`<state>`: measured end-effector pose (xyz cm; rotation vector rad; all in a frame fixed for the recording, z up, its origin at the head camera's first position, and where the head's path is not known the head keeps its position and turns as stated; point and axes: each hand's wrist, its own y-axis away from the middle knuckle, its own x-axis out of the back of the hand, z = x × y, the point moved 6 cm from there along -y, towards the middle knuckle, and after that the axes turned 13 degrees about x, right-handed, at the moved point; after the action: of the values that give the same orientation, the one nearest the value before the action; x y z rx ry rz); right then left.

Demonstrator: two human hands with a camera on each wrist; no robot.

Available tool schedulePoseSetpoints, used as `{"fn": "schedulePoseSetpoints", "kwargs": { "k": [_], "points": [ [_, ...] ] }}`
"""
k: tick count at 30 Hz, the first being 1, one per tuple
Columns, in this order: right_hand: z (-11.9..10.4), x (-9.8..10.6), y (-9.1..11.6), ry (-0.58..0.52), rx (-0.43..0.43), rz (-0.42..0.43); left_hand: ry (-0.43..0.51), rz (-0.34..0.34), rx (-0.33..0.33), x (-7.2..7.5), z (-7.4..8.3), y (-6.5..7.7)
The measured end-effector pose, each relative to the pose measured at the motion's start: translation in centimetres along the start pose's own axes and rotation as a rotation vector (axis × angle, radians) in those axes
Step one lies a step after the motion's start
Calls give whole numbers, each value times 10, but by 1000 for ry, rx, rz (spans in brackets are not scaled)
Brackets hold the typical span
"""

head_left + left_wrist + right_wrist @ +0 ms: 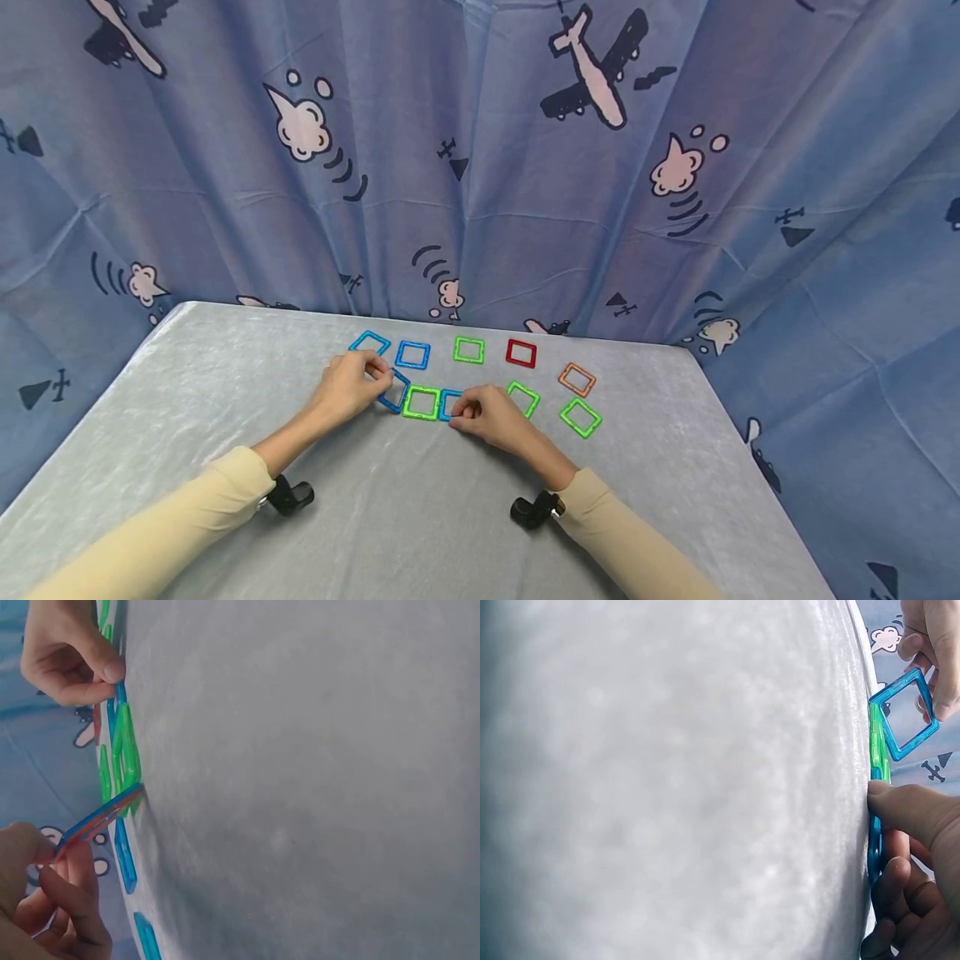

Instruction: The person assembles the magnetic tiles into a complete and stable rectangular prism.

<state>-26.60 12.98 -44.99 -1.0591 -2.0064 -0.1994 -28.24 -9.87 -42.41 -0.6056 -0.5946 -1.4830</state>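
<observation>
Between the thumb and fingers of my left hand point(347, 390) is a blue square magnetic tile point(916, 742), an open frame held tilted. Its lower edge meets the side of a green square tile point(422, 417) lying on the table. On that green tile's other side is a second blue tile point(443, 406), flat and lined up with it. My right hand point(489, 417) grips this second blue tile by its edge, thumb on the near side, and the hand covers part of it in the head view.
Behind the hands lie two blue tiles point(412, 367), a green tile point(469, 361) and a red tile point(521, 364). To the right are an orange tile point(567, 371) and two more green tiles point(588, 430). A patterned curtain point(480, 167) hangs beyond the white-covered table point(375, 517).
</observation>
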Motion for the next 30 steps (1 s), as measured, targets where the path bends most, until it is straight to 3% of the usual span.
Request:
{"fn": "schedulePoseSetpoints", "kwargs": {
  "k": [13,24,30],
  "points": [
    [2,1,-2,8,-3,-3,113,-89,0,-9,1,-4],
    [1,0,-1,10,4,-5,272,-258,-130,-18,-9,-6],
    [-1,0,0,9,10,-5,310,-376,-108,-18,-13,-6]
  ]
}}
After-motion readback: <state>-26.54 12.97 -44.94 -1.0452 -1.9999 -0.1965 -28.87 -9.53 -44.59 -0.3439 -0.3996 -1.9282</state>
